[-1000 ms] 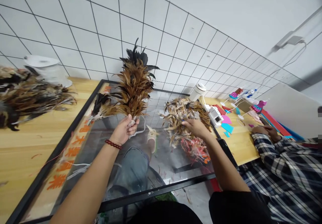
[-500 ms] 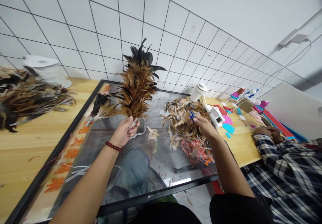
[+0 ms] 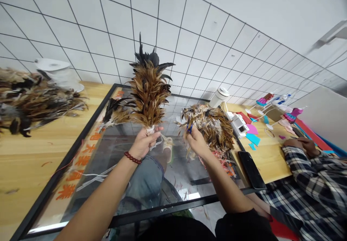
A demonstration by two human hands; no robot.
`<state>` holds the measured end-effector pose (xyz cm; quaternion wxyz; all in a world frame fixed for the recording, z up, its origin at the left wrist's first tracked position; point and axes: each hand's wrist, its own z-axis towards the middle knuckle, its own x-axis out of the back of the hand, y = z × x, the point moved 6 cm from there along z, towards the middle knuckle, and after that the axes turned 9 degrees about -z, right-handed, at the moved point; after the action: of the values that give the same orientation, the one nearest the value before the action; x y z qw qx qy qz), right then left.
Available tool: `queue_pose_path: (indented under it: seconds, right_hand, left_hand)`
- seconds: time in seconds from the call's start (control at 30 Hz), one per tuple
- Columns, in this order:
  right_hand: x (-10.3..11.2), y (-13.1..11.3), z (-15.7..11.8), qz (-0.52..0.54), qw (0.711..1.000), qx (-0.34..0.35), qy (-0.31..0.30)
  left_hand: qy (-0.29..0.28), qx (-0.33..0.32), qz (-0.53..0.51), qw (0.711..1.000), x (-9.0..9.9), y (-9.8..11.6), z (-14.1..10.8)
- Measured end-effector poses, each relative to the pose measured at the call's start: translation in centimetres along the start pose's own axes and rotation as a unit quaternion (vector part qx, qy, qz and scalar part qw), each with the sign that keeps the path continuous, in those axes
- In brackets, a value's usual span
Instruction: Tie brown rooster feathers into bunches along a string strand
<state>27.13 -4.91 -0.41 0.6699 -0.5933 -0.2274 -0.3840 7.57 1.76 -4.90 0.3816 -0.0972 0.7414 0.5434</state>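
My left hand [image 3: 148,140] is closed around the white wrapped base of a feather duster [image 3: 150,93], held upright with brown feathers below and black ones at its tip. A white string hangs from that base. In my right hand [image 3: 195,140] is a small blue tool that looks like thread snips [image 3: 189,127], partly hidden by my fingers. It is in front of a pile of loose brown feathers [image 3: 217,123]. A small bunch of black and tan feathers [image 3: 116,112] lies left of the duster on the glass tabletop [image 3: 173,183].
More feathers [image 3: 40,102] lie on the wooden table at left, before a white spool [image 3: 58,73]. A white cup [image 3: 219,95], a power strip [image 3: 238,123], a black phone [image 3: 251,169] and coloured pieces are at right. Beside me, a person in plaid rests their hands [image 3: 300,145] on the table.
My right hand has moved left with the blue snips, closer to the duster. My left hand's fingers have loosened slightly at the base. The view has shifted, and the phone shows now.
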Motion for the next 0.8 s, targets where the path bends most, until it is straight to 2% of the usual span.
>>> queue_pose_path:
  seconds: [0.07,0.2,0.27,0.33,0.43,0.57,0.63,0.67,0.73,0.77,0.8]
  right_hand:
    - [-1.8,-1.6,0.4,-0.033,0.999,-0.018,0.006]
    - [-5.3,-4.1,0.6,-0.101,0.994,-0.040,-0.018]
    - [-6.5,-4.8,0.4,-0.107,0.993,-0.030,-0.030]
    - [-6.8,-4.3,0.2,-0.087,0.995,-0.029,-0.030]
    - [-4.8,-0.9,-0.1,-0.015,0.996,-0.086,0.012]
    - [1.0,5.1,-1.0,0.090,0.971,-0.181,0.130]
    - [3.0,6.1,-1.6,0.112,0.962,-0.189,0.160]
    - [3.3,5.8,-1.8,0.132,0.962,-0.185,0.148]
    - [1.6,3.9,-2.1,0.235,0.955,-0.171,0.058]
    - [0.0,2.4,-2.2,0.314,0.935,-0.165,-0.009]
    - [-2.0,0.8,-2.4,0.395,0.901,-0.163,-0.074]
  left_hand:
    - [0.016,-0.010,0.028,0.999,-0.2,-0.8,0.0]
    - [0.048,-0.032,0.076,0.995,0.2,-2.3,0.3]
    - [0.081,-0.057,0.070,0.993,0.6,-2.5,0.4]
    - [0.117,-0.072,0.056,0.989,1.1,-2.4,0.4]
    - [0.144,-0.069,0.071,0.985,1.4,-1.9,0.4]
    - [0.078,-0.053,0.138,0.986,0.7,-0.6,0.3]
    - [0.049,-0.054,0.113,0.991,0.4,0.2,0.2]
    - [0.043,-0.057,0.083,0.994,0.3,0.6,0.1]
    - [0.037,-0.062,0.019,0.997,0.4,1.1,0.0]
    - [0.034,-0.066,-0.004,0.997,0.4,1.3,0.0]
    - [0.034,-0.074,-0.018,0.996,0.5,1.6,0.0]
